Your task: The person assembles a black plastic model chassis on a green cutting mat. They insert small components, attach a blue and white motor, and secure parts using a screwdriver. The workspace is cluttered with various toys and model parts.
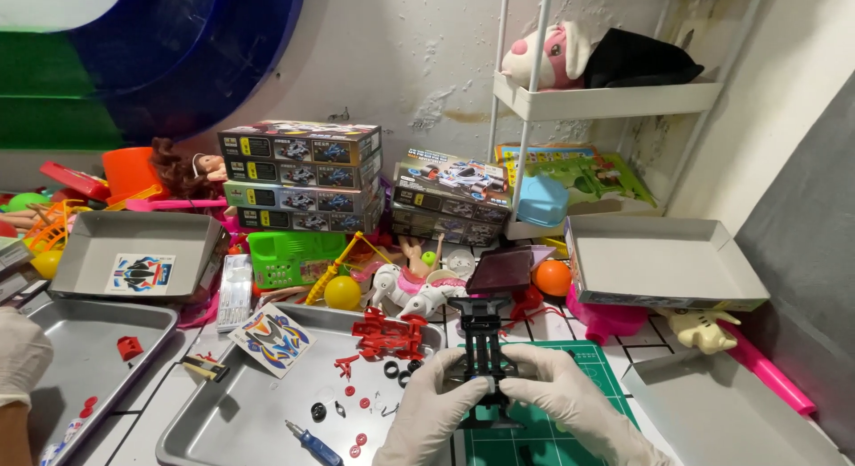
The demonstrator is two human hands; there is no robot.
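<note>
Even, bright indoor light is falling from above, casting only soft shadows. Faint glare is showing on the metal trays [254, 413] and white gloves. Focus is holding sharp mid-frame; the far-left edge is blurring, and wide-angle distortion is bending the shelf [606, 99] posts.

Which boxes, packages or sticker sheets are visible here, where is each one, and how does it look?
Stacked kit boxes: against the wall, centre-left; flat, dark, car pictures.
Second box stack: right of them; top box tilted, grey.
Sticker sheet: inside the open grey box lid at left; white, colourful.
Second sticker sheet: on the metal tray's edge; blue, yellow, red.
Colourful flat box: on the white shelf's lower level; mostly green.
</note>
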